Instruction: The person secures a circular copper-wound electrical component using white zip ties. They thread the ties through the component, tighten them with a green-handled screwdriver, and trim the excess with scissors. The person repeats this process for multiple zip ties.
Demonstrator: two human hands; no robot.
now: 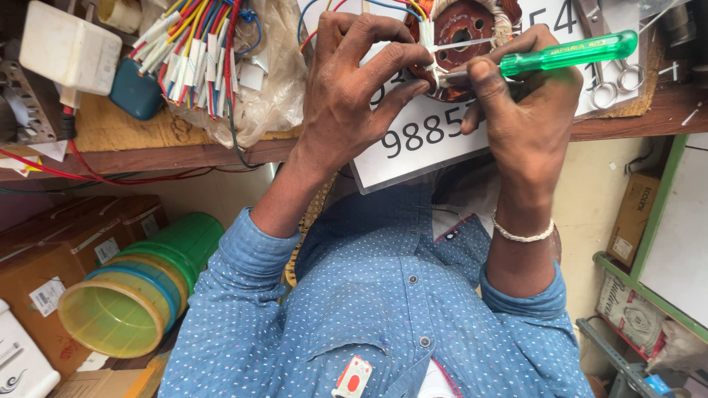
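Green-handled screwdriver (564, 53) gripped in right hand (527, 110), long axis near level, tip aimed left into copper-wound stator (464, 29) at bench edge. Left hand (346, 88) closer to winding, fingertips (422, 87) pinched narrow on white sleeved lead (429, 44), just beside tool tip.

A worn wooden bench (125, 136) carries a white printed card (435, 140) with a copper-wound motor stator (464, 26) on it. A bundle of coloured wires (195, 51), a teal container (136, 92), a white box (70, 48) and scissors (612, 81) also lie there.
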